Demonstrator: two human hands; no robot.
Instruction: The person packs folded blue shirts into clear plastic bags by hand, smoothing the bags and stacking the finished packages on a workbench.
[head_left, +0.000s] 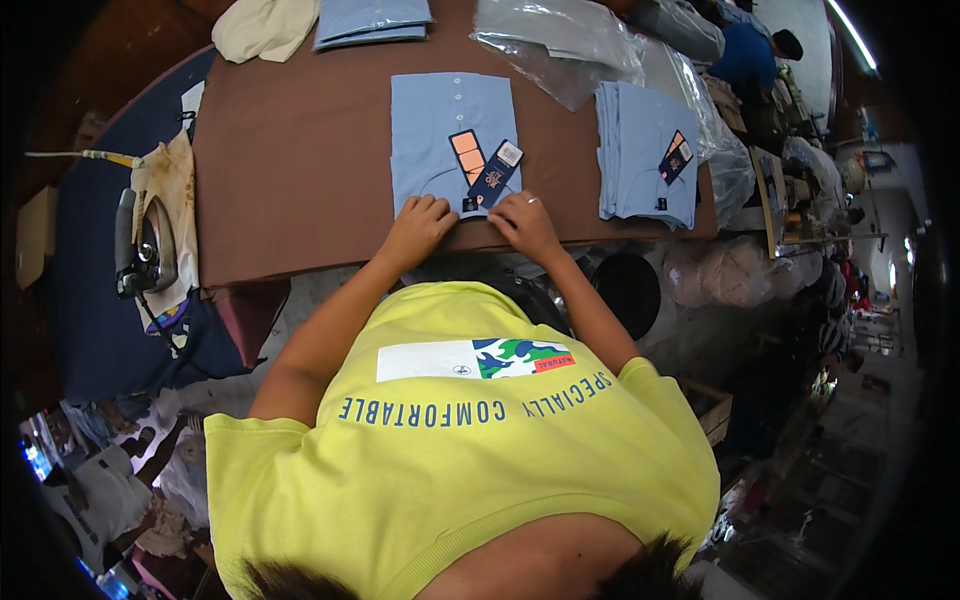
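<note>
At the far left an iron (145, 250) rests on a stained cloth (172, 205) beside the brown table (300, 150). The left hand (418, 225) lies fingers curled together on the near edge of the folded light-blue shirt (440, 125) at the table's middle, beside its hang tags (482, 168). The right hand (525, 222) presses there too, fingers slightly spread, and a stack of folded blue shirts (640, 150) sits farther right.

A folded light-blue shirt (440, 130) lies flat on the brown table — button placket upward, orange and navy hang tags (484, 165) resting near its collar end.
</note>
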